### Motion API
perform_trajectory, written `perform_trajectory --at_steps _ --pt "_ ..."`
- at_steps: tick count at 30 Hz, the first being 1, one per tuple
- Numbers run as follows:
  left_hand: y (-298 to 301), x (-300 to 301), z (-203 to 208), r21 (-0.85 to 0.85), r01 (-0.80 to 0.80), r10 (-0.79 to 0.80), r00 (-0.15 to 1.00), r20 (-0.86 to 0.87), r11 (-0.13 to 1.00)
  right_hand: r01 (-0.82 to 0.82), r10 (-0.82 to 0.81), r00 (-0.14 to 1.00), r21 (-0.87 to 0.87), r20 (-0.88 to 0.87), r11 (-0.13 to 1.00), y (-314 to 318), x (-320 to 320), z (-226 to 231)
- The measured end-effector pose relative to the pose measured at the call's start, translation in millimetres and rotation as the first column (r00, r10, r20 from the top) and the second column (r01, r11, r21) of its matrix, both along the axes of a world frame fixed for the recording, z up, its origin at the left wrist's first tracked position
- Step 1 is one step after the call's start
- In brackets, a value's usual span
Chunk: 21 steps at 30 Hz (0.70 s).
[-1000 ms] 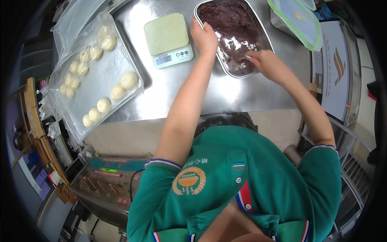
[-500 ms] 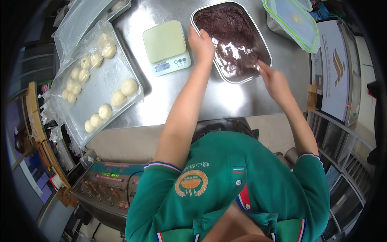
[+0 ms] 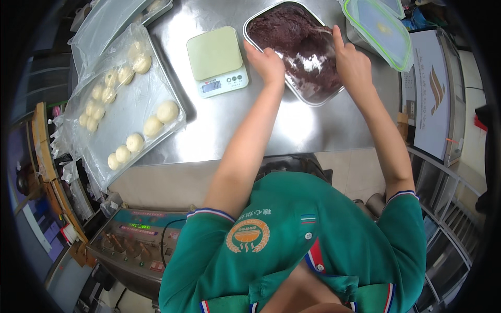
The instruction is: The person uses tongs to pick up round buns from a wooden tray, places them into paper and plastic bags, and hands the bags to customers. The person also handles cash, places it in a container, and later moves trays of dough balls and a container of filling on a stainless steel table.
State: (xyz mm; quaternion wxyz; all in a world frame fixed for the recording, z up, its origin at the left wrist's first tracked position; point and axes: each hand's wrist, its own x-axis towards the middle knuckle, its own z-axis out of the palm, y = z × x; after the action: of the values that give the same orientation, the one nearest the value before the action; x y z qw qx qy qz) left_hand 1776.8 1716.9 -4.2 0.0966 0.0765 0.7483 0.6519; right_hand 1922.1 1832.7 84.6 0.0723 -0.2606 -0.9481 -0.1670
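Note:
A rectangular metal container [image 3: 323, 103] holds dark purple-brown paste [image 3: 276, 28], heaped at the far end and smeared thin and shiny at the near end. My left hand [image 3: 269, 65] grips the container's left side, thumb near the rim and fingers along the outer wall. At the right rim, my right hand [image 3: 355, 65] is closed, index finger stretched forward. From its fingers a thin, shiny utensil [image 3: 324, 30] reaches over the paste; its working end is unclear. A kitchen scale [image 3: 216, 60] with a pale green top stands left of my left hand, bearing nothing.
At left, a metal tray [image 3: 133, 112] holds several pale dough balls [image 3: 153, 127], partly under clear plastic film [image 3: 78, 104]. A tub with a green-rimmed lid [image 3: 383, 34] stands at the far right. Below the table at left is a machine with a control panel [image 3: 135, 235].
My right hand has moved away from me along the container's right side, with the utensil. The paste has been pushed toward the far end. The container has shifted and turned slightly.

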Motion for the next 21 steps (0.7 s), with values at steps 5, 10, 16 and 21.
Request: perform_trajectory --at_steps 5,10,16,21 --pt "7.4 12.4 7.5 0.046 -0.105 0.103 0.994 0.043 0.993 0.233 -0.189 0.924 -0.100 0.333 0.967 2.9 -32.8 -54.0" --pt "6.0 8.1 7.5 0.063 -0.063 0.060 0.997 0.049 0.996 0.281 -0.196 0.948 -0.367 0.252 0.887 -27.2 -24.8 -45.5" --pt "6.1 9.0 3.3 0.057 -0.073 0.072 0.997 0.030 0.996 0.097 -0.112 0.992 -0.221 -0.057 0.970 -13.1 -27.9 -7.4" --pt "10.0 9.4 -1.9 0.011 -0.120 0.120 0.993 -0.005 0.993 0.163 -0.127 0.982 -0.294 0.138 0.942 -15.1 -44.6 -48.0"
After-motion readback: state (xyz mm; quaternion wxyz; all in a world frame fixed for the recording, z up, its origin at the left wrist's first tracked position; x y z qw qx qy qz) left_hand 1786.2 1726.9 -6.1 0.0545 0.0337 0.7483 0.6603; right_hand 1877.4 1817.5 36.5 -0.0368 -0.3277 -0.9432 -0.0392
